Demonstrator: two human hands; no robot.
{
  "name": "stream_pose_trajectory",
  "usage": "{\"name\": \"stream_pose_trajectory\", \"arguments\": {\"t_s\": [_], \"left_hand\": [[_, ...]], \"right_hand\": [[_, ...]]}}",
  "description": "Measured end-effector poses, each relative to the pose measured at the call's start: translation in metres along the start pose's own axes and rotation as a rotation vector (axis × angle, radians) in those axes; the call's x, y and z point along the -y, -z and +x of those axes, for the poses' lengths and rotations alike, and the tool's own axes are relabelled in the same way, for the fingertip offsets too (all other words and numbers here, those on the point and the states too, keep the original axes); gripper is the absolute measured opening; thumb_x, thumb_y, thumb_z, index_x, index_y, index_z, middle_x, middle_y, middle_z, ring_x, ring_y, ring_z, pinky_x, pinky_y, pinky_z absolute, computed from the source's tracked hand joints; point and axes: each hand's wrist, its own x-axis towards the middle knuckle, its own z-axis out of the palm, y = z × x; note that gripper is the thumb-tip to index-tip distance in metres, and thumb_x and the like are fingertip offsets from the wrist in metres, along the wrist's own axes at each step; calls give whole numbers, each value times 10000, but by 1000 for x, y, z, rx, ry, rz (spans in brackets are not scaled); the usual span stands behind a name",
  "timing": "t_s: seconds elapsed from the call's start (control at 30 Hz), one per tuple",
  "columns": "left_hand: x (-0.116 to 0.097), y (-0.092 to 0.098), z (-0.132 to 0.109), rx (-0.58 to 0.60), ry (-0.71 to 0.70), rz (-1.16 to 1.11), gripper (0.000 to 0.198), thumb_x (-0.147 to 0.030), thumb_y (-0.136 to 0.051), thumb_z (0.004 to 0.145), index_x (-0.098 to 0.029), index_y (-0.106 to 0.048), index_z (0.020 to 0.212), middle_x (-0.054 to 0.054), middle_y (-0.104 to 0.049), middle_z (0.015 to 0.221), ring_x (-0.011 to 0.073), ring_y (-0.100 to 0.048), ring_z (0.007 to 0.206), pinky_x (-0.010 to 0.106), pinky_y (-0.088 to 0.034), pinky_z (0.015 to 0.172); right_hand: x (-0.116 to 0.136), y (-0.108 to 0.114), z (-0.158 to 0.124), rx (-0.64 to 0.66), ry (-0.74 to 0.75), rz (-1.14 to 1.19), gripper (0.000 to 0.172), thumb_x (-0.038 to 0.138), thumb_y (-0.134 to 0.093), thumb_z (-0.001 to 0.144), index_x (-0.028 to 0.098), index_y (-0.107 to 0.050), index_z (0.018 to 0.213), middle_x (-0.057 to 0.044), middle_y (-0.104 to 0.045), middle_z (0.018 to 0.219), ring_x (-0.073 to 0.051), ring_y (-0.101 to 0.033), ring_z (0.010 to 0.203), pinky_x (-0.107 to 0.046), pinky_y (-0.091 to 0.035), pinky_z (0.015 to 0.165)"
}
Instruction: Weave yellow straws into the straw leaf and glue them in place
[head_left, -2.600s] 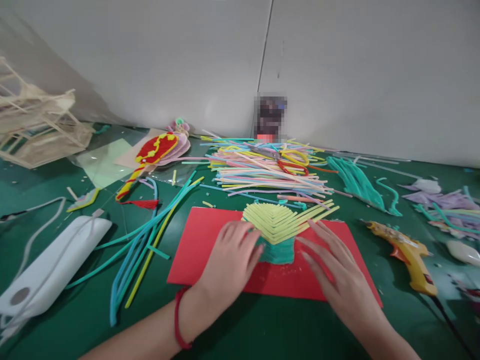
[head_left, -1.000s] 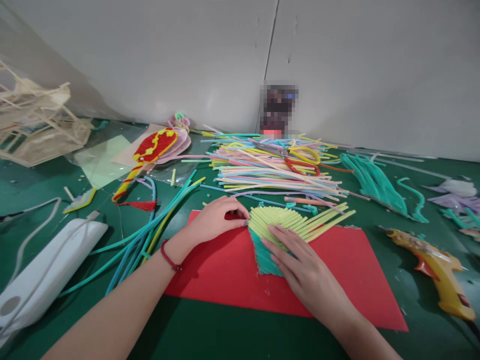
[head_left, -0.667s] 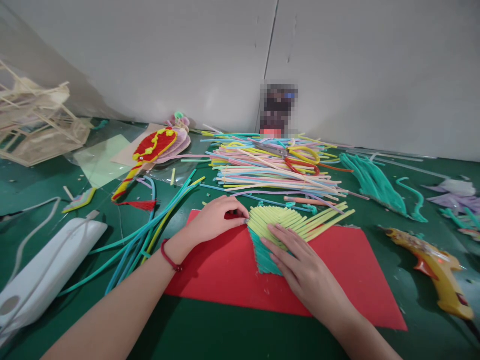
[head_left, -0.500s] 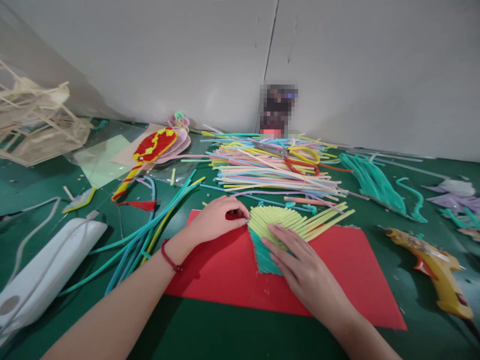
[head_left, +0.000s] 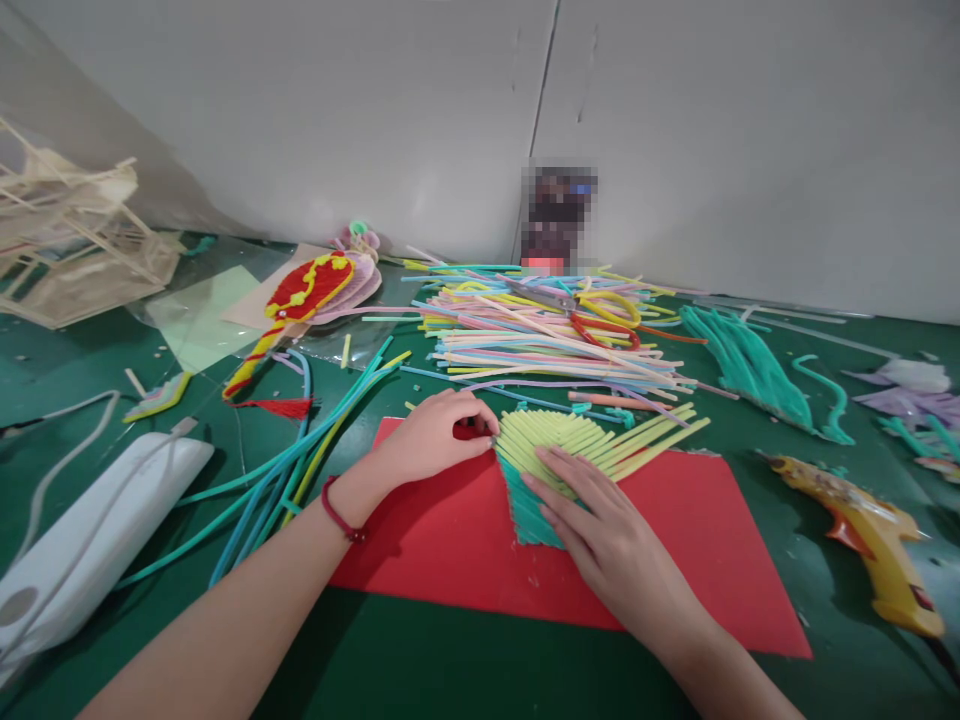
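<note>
A pipe-cleaner piece (head_left: 555,432) with pale yellow strips slanting over a teal lower part (head_left: 534,515) lies on a red sheet (head_left: 442,540). Several yellow strips stick out past its right side. My left hand (head_left: 442,432) pinches the piece's left edge between thumb and forefinger; a tiny greyish spot shows at the fingertips, too small to name. Across the piece's lower right my right hand (head_left: 604,520) rests flat, fingers stretched out, covering part of the teal area.
Behind the sheet lies a heap of pastel pipe cleaners (head_left: 487,345) with scissors (head_left: 607,310) on top. A yellow glue gun (head_left: 862,530) lies right, a white power strip (head_left: 105,540) left. A red pipe-cleaner fan (head_left: 311,285) and teal bundle (head_left: 742,360) are farther back.
</note>
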Motion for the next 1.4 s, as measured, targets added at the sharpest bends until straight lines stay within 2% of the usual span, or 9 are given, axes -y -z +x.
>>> {"name": "stream_pose_trajectory", "arguments": {"t_s": [0.8, 0.93, 1.0, 1.17, 1.3, 1.4], "left_hand": [[2, -1, 0, -11, -23, 3, 46, -211, -611, 833, -228, -653, 834, -8, -647, 848, 176, -569, 869, 319, -438, 817], [1, 0, 0, -8, -11, 14, 37, -207, -624, 825, -229, -654, 831, -8, -651, 853, 179, -573, 872, 316, -436, 798], [1, 1, 0, -4, -6, 12, 39, -204, -625, 825, -229, -655, 831, -8, -655, 856, 180, -576, 880, 315, -436, 802], [1, 0, -1, -7, 4, -1, 39, -233, -624, 836, -232, -664, 836, -4, -655, 857, 184, -579, 901, 323, -442, 822], [3, 2, -1, -51, 16, -84, 96, -259, -617, 841, -222, -666, 915, 11, -650, 915, 171, -600, 872, 313, -478, 802], [-5, 8, -1, -153, 22, -101, 172, -276, -549, 888, -213, -643, 1017, 40, -648, 1078, 181, -607, 993, 331, -486, 883]], "right_hand": [[1, 1, -1, 3, -32, 43, 370, 164, -441, 943, 221, -605, 1270, -70, -576, 1354, -221, -500, 1287, -432, -465, 1050], [-1, 7, -5, -101, -34, 15, 443, 132, -459, 924, 227, -520, 1352, -44, -597, 1332, -216, -468, 1315, -487, -367, 1120], [-4, 8, -7, -129, -49, 13, 450, 121, -468, 918, 216, -509, 1357, -43, -607, 1319, -206, -475, 1310, -472, -370, 1122], [-9, 7, -8, -55, -73, 21, 392, 156, -457, 937, 181, -535, 1321, -62, -540, 1393, -203, -436, 1340, -434, -405, 1102], [-10, 8, -8, -46, -91, 10, 478, 207, -453, 949, 223, -418, 1425, -56, -488, 1440, -225, -402, 1361, -498, -336, 1132], [-12, 14, -8, -165, -193, 32, 532, 178, -410, 953, 278, -337, 1471, -40, -473, 1454, -221, -400, 1362, -504, -318, 1138]]}}
